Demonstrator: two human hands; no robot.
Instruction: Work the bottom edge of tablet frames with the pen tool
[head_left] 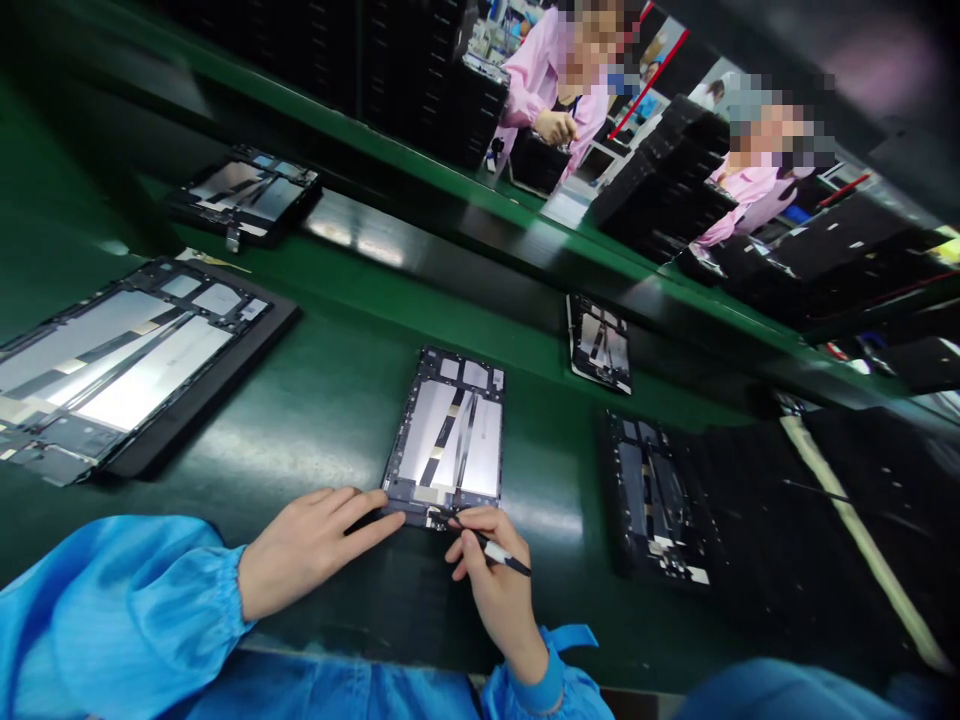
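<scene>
An opened tablet [450, 440], its back off and silver battery cells and dark ribbon cables showing, lies on the green bench in front of me. My left hand [319, 540] is open, its fingers stretched out and touching the tablet's lower left corner. Pinched in my right hand [495, 580] is a slim pen-like tool [499, 553] with a black and white handle. Its tip reaches the small connectors at the tablet's bottom edge; the exact contact is too small to make out.
A larger-looking opened tablet [127, 370] rests on a black tray at left, another [251, 190] behind it. Two more opened tablets [600, 343] [652, 495] lie to the right, beside black trays [750, 500]. Beyond the green ledge, co-workers in pink sleeves [529, 75] stand among stacked black trays.
</scene>
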